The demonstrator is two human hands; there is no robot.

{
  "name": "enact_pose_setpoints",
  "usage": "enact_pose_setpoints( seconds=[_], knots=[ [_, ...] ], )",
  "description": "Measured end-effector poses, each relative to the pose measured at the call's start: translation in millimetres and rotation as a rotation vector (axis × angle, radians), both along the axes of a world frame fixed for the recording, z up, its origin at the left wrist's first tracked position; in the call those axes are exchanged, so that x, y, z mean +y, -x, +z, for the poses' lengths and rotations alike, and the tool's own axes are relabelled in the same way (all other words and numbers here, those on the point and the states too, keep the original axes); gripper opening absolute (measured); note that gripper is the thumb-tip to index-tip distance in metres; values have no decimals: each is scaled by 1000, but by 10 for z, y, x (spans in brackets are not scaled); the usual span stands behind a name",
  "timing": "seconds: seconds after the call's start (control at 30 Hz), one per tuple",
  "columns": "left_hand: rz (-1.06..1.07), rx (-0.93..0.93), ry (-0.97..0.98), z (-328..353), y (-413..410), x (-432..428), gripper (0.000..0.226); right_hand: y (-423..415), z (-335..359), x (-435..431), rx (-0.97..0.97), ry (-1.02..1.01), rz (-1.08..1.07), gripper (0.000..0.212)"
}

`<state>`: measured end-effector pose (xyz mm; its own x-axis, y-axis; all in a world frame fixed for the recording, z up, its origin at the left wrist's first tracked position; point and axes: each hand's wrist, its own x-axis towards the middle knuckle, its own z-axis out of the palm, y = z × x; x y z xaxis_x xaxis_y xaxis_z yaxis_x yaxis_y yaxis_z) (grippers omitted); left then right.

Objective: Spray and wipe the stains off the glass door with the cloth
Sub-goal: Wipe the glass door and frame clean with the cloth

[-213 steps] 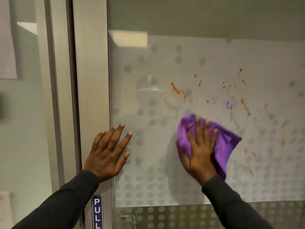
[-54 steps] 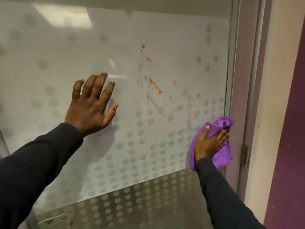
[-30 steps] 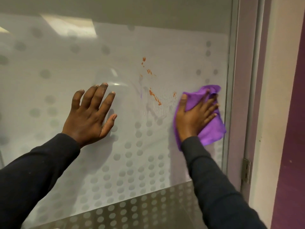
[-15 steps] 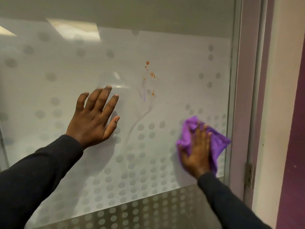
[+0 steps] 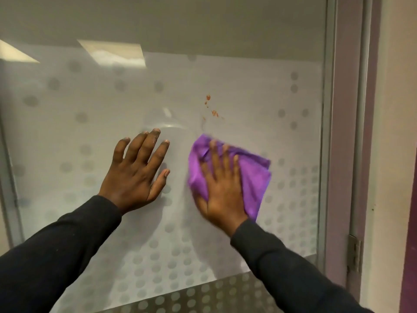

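The frosted glass door (image 5: 259,91) with a dotted pattern fills the view. A few small orange stains (image 5: 211,108) sit near its middle, just above the purple cloth (image 5: 253,177). My right hand (image 5: 222,188) presses the cloth flat against the glass with straight spread fingers. My left hand (image 5: 137,172) rests flat on the glass to the left of the cloth, fingers spread. No spray bottle is in view.
The door's grey metal frame (image 5: 327,132) runs down the right side, with a hinge (image 5: 354,254) low on it. Beyond it are a cream wall (image 5: 392,154) and a purple strip at the far right.
My right hand has slid the cloth left and slightly up, close beside my left hand. The lower orange streaks are gone; only the small upper spots remain. The left hand stays put.
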<state>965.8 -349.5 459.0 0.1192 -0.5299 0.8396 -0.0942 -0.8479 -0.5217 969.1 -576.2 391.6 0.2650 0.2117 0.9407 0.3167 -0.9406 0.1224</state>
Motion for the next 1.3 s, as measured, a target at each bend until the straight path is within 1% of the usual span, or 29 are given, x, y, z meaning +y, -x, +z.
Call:
enact_pose_setpoints(
  seconds=[0.03,0.07,0.1,0.17,0.23,0.27,0.33,0.4,0.47,0.5,0.57,0.63,0.7,0.77,0.8,0.83,0.87,0.9,1.0,1.07,1.17,1.2,1.23,1.3],
  knots=[
    [2,-1,-2,3,0,2,63,-28,-154,-51,-3,145,35,76],
    [4,-1,-2,3,-1,2,63,-60,-272,-171,-20,240,68,73],
    [7,-1,0,2,0,3,63,-103,-345,-330,-39,291,86,70],
    [15,3,5,-2,5,2,63,-169,-379,-698,-61,263,100,68],
    [23,12,4,-4,5,-2,63,-152,-249,-1066,-79,118,62,71],
    [25,13,3,-4,3,-1,63,-144,-135,-1214,-78,7,29,73],
    [30,17,3,-5,0,2,64,-140,193,-1425,-62,-277,-49,77],
    [36,24,5,-9,-3,5,64,-144,606,-1413,-44,-533,-97,84],
    [41,27,6,-8,-8,8,64,-158,979,-1176,-48,-665,-97,87],
    [43,29,5,-9,-10,8,64,-165,1107,-997,-69,-668,-102,87],
    [46,30,3,-7,-14,9,64,-143,1218,-620,-138,-543,-93,81],
    [41,24,5,-4,-14,9,63,-99,1094,-292,-153,-284,-82,75],
    [30,20,8,-6,-12,8,63,-46,765,-113,-88,8,-50,75],
    [25,18,7,-6,-8,10,62,-31,376,-192,-49,255,5,73],
    [27,19,5,-6,-6,12,63,-52,215,-328,-54,338,38,70],
    [30,20,5,-9,-5,13,63,-91,107,-496,-66,378,59,67],
    [34,21,7,-10,-4,14,63,-128,62,-672,-78,364,64,65],
    [38,23,8,-12,-3,15,63,-157,83,-836,-83,302,62,64],
    [45,38,6,-11,-2,12,63,-169,478,-1126,-108,-12,14,68],
    [45,43,5,-13,-1,12,64,-145,895,-1063,-108,-215,-47,76],
    [43,39,8,-7,-4,13,63,-153,1477,-618,-118,-497,-91,78],
    [43,38,9,-6,-8,11,63,-145,1605,-410,-131,-537,-93,78],
    [42,40,9,-4,-10,8,63,-131,1684,-196,-150,-531,-86,78],
    [41,44,12,2,-3,4,62,-116,1698,157,-165,-402,-87,77]
  ],
)
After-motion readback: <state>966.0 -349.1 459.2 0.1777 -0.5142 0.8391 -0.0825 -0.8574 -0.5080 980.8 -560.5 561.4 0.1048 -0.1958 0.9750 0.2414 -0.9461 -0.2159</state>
